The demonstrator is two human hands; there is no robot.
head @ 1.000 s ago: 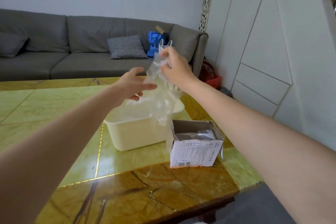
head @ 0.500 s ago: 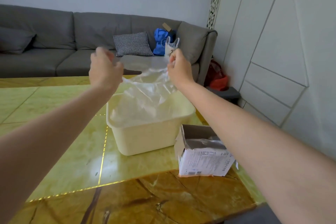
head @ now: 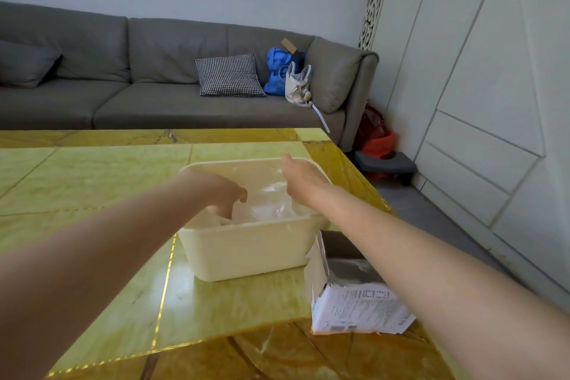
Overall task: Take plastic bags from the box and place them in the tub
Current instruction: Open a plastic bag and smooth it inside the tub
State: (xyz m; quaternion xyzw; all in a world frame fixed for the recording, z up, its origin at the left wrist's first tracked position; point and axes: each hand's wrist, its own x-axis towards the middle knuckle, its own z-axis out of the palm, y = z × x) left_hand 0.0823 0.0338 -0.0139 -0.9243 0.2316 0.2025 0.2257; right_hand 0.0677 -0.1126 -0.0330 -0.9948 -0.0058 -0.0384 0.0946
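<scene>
Inside the tub (head: 246, 250), my left hand (head: 223, 194) curled over the plastic bag (head: 265, 203); my right hand's (head: 303, 179) fingers were hidden.

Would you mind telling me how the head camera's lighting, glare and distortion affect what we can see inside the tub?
Head view: soft, even light; mild sheen on the glossy table; wide-angle bending curves the cabinet lines at right. The clear plastic bag in the tub shows only through faint highlights. The left hand looks slightly soft; the right hand's fingers are hidden.

Box (head: 348, 293) right of tub (head: 246, 250)
</scene>
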